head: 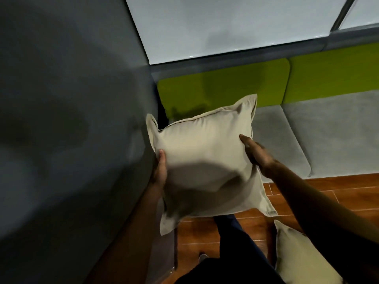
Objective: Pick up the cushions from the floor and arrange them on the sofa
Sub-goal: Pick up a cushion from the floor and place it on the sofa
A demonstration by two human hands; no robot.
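A beige square cushion is held in the air in front of me, over the left end of the sofa. My left hand grips its left edge and my right hand grips its right edge. The sofa has a grey seat and lime-green back pads. A second beige cushion lies on the floor at the lower right, partly behind my right forearm.
A grey wall stands close on the left, next to the sofa's end. A pale window panel runs above the sofa back. Brown tiled floor lies below, with my dark trouser leg over it.
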